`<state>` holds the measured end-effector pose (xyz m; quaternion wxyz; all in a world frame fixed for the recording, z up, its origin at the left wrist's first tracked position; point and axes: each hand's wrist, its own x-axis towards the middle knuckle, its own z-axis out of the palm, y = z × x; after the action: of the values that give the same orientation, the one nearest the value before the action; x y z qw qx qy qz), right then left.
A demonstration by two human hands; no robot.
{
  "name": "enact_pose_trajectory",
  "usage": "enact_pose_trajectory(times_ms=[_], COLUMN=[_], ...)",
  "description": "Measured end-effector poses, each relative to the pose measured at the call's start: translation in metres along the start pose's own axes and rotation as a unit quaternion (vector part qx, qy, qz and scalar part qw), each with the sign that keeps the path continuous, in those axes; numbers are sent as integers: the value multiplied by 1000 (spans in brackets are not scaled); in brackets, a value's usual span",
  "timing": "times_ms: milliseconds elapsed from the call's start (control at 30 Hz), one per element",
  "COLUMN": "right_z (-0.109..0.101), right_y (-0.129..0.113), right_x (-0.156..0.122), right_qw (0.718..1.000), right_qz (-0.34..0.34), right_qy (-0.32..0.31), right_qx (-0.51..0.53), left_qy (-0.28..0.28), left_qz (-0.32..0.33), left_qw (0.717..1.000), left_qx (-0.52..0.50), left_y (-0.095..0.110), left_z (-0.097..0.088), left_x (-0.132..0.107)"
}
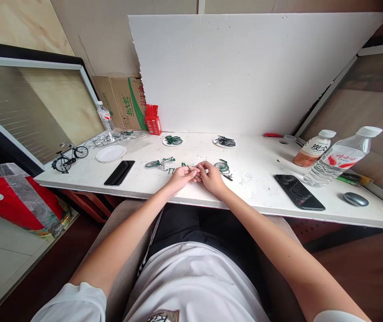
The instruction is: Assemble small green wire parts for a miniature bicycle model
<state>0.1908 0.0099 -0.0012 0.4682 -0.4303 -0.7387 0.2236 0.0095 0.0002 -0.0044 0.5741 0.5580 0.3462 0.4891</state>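
My left hand [182, 179] and my right hand [210, 177] meet over the front of the table, fingers pinched together. Between the fingertips is a small dark green part, too small to make out fully. Left of my hands lies a partly built green model bicycle [159, 163] with a wheel. Just beyond my right hand rests a green model wheel [223, 167], with a small black piece [227, 177] beside it. Farther back, one white plate [167, 144] holds green parts and another plate [215, 142] holds black ones.
A finished black model bicycle [69, 157] stands at the left by a stack of white plates [111, 154]. Phones lie left [119, 173] and right [299, 192]. At right are a drink bottle [314, 147], a water bottle [342, 156] and a mouse [355, 199]. A white board [245, 71] stands behind.
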Motion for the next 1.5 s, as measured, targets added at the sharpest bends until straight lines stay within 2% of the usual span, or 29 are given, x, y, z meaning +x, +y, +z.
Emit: enact_pose_trajectory(times_ms=[333, 1233, 1500], right_z=[-2, -1, -1], right_y=[-4, -4, -1], right_x=[-1, 0, 1], right_qw=[1000, 1000, 999], right_qz=[15, 2, 11], right_qy=[-9, -23, -7], right_qx=[-3, -11, 41], left_qy=[-4, 5, -4], left_qz=[1, 8, 2], left_qw=[1000, 1000, 1000], left_qx=[-2, 25, 1], left_y=[0, 3, 5], left_z=[0, 5, 5], left_x=[0, -3, -3])
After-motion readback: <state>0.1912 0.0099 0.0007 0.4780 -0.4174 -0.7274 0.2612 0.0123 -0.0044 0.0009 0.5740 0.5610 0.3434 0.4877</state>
